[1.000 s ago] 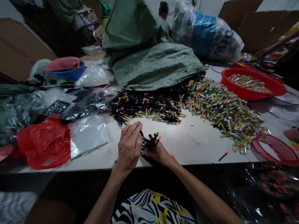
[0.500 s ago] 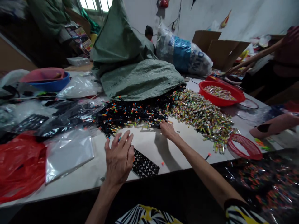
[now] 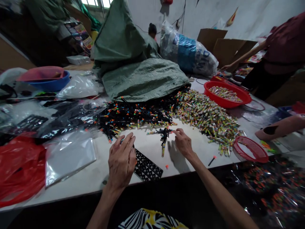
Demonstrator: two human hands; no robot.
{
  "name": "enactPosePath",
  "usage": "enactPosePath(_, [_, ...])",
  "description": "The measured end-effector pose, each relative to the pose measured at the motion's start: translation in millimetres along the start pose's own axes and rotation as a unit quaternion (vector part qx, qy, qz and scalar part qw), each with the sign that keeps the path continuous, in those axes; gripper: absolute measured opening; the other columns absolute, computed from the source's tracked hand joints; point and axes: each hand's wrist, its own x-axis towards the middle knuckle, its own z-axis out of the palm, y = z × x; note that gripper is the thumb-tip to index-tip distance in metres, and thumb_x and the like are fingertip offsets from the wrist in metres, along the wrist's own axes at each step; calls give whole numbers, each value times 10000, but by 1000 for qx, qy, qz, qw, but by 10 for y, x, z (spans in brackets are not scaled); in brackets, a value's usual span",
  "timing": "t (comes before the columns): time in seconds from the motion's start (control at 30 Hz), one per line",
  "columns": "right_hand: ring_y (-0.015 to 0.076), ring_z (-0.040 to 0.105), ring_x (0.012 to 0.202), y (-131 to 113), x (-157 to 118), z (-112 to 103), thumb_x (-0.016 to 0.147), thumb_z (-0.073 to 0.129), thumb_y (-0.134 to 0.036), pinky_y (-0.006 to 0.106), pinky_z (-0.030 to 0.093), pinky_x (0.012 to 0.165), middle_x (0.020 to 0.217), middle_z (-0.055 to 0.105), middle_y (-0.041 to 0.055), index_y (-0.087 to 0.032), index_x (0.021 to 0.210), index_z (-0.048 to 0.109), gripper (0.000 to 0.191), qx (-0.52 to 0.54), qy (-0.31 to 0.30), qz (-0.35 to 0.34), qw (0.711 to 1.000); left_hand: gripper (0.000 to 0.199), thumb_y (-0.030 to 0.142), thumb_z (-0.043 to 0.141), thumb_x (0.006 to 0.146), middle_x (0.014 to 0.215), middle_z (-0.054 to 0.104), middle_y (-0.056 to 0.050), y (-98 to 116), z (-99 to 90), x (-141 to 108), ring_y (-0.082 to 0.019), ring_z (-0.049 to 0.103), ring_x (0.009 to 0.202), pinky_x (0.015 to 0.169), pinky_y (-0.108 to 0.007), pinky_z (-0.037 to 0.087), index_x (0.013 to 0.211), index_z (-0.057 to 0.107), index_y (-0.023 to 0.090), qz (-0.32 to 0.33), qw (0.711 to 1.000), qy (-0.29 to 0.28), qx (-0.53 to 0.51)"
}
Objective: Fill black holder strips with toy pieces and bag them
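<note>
My left hand (image 3: 122, 159) lies palm down over the left end of a black perforated strip piece (image 3: 149, 166), fingers stretched and slightly apart. Further right, my right hand (image 3: 183, 142) has its fingers bent, with the fingertips at the orange tip of a small black toy part (image 3: 164, 136). A yellowish tube points down from that part. Behind both hands is a heap of black pieces with orange and blue tips (image 3: 133, 113). To its right spreads a pile of small yellow-green tubes (image 3: 205, 114). A small orange piece (image 3: 167, 166) lies near the table edge.
A red basin (image 3: 226, 93) of tubes and a pink basket (image 3: 250, 149) stand right. Clear bags (image 3: 70, 156) and a red bag (image 3: 22, 168) lie left on the white table (image 3: 95, 178). Green sheeting (image 3: 145, 79) rises behind. A person (image 3: 283, 47) reaches in at the right.
My right hand has drawn back from the black heap, toward the right and nearer me. The black part with its tube now shows in front of the heap. My left hand has barely moved.
</note>
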Motion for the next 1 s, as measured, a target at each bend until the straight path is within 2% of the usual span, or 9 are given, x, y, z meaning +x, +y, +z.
enactPosePath(0.13, [178,573,703,-154,-119,116,797,492,-466,242,347,564,754,638,57,-167,808,625,327,120,-110,114,980,376,207,342,875,1291,499,-91,9,-10,14,-254,374,1223,1017,-447,312,1188,524,104,-2,1000,-16,5])
enactPosePath(0.37, [120,537,578,-532,-14,262,686,576,-235,207,352,510,651,600,6,-153,742,561,100,295,-138,151,933,377,189,340,880,1293,493,-103,30,-83,0,-250,361,1227,1012,-435,329,1199,509,80,3,999,-38,13])
enactPosePath(0.53, [110,516,494,-944,-162,290,628,640,-275,230,413,499,580,571,-24,-144,803,550,236,613,-211,106,754,386,177,330,880,1322,463,-100,36,-112,-5,-247,332,1252,1021,-438,321,1223,483,87,0,998,-55,15])
enactPosePath(0.6, [124,545,539,-1123,-192,350,627,656,-307,245,438,535,624,594,-2,-144,770,551,241,649,-228,81,721,384,179,328,880,1322,463,-100,34,-107,-1,-246,330,1255,1022,-441,319,1220,485,91,-2,998,-58,15])
enactPosePath(0.67, [137,561,598,-1253,-188,413,645,654,-299,247,443,569,671,611,8,-150,769,556,218,620,-212,48,754,384,179,326,880,1323,462,-97,33,-99,1,-245,328,1257,1020,-442,320,1220,484,99,-2,998,-61,15])
enactPosePath(0.77, [155,563,662,-1369,-178,442,680,619,-218,241,419,600,689,618,23,-150,738,578,98,450,-195,-59,870,386,181,324,880,1327,459,-89,37,-88,-2,-241,324,1259,1018,-441,323,1229,475,111,-2,998,-65,13])
enactPosePath(0.83, [173,575,706,-1431,-191,406,709,575,-182,243,402,618,738,638,55,-145,756,604,66,309,-187,-132,923,392,201,334,883,1339,445,-86,39,-85,1,-245,315,1264,1019,-444,319,1244,462,115,0,997,-68,19])
enactPosePath(0.9, [184,589,745,-1469,-179,349,761,510,-179,244,393,624,816,654,84,-143,837,625,143,217,-175,-171,945,403,240,357,884,1353,428,-86,34,-90,14,-257,308,1265,1020,-455,312,1258,450,121,-1,997,-74,35])
enactPosePath(1.0, [169,600,708,-1393,10,267,773,539,-228,221,393,603,799,667,49,-148,930,634,200,193,-244,-188,932,393,268,367,885,1344,439,-84,16,-103,41,-264,328,1250,1014,-459,317,1239,475,136,-8,995,-82,50])
